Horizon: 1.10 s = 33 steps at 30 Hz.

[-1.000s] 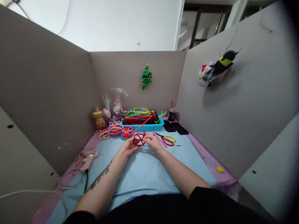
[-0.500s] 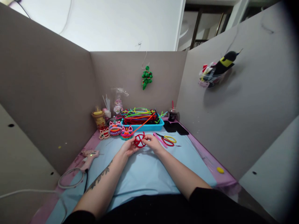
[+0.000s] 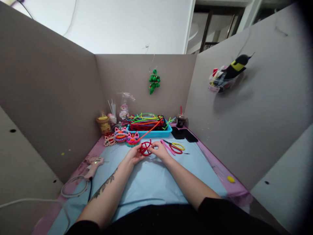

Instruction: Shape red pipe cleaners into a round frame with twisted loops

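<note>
Open blue mat (image 3: 151, 182) is left between the forearms and toward the near edge. The far edge is blocked by a blue tray of pipe cleaners (image 3: 149, 125), small craft figures (image 3: 121, 135) and scissors (image 3: 174, 146). The left side is occupied by a glue gun (image 3: 94, 163) and its cable, and the space is enclosed by cardboard walls (image 3: 49, 107).

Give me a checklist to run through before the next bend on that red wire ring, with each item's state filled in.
1. Red ring held from both sides: left hand and right hand both pinch it. Ok.
2. Ring clear of the finished pink figures: apart from them. Ok.
3. Scissors within easy reach: lying just beyond the right hand. Ok.
4. Spare stems in the blue tray: a full bundle; one orange stem pokes out toward the ring. Ok.
5. Glue gun away from the forearm: lies to the left, apart. Whether it is hot, cannot tell.
6. Ring joints tight: too small to see. Cannot tell.
</note>
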{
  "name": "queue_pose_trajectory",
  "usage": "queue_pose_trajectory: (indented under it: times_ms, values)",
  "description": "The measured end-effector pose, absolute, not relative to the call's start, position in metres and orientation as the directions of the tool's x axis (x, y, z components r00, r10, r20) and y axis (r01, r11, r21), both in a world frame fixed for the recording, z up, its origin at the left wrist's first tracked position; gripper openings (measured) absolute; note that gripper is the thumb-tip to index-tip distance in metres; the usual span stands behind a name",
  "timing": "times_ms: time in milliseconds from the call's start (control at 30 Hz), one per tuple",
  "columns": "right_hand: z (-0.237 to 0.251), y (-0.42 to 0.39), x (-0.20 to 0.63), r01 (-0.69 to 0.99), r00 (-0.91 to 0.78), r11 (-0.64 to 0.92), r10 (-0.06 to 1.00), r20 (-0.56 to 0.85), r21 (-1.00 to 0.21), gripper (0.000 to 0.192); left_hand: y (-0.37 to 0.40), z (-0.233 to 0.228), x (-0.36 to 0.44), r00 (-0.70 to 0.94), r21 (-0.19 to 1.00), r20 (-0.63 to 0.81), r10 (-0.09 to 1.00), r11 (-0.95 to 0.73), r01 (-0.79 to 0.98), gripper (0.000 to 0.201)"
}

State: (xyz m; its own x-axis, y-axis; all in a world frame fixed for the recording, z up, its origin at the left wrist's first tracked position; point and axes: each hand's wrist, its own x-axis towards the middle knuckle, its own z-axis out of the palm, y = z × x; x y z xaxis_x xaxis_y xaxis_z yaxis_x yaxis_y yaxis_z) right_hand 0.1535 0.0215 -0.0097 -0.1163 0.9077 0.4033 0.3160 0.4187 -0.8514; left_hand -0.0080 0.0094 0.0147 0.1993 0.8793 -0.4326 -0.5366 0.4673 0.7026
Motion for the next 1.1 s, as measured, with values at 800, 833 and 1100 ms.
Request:
queue_pose_trajectory:
  times_ms: [800, 833, 1100]
  values:
    - [0.012, 0.0, 0.156, 0.393, -0.144, 0.653, 0.739, 0.658, -0.647, 0.013, -0.001, 0.014, -0.003, 0.237, 0.95, 0.254, 0.938, -0.288, 0.118, 0.026]
    - [0.011, 0.001, 0.156, 0.391, -0.152, 0.658, 0.736, 0.66, -0.644, 0.013, -0.001, 0.014, -0.003, 0.236, 0.952, 0.255, 0.938, -0.287, 0.109, 0.026]
    - [0.009, 0.002, 0.153, 0.398, -0.172, 0.691, 0.703, 0.69, -0.604, 0.013, 0.002, 0.012, -0.005, 0.269, 0.968, 0.215, 0.939, -0.241, 0.066, 0.029]
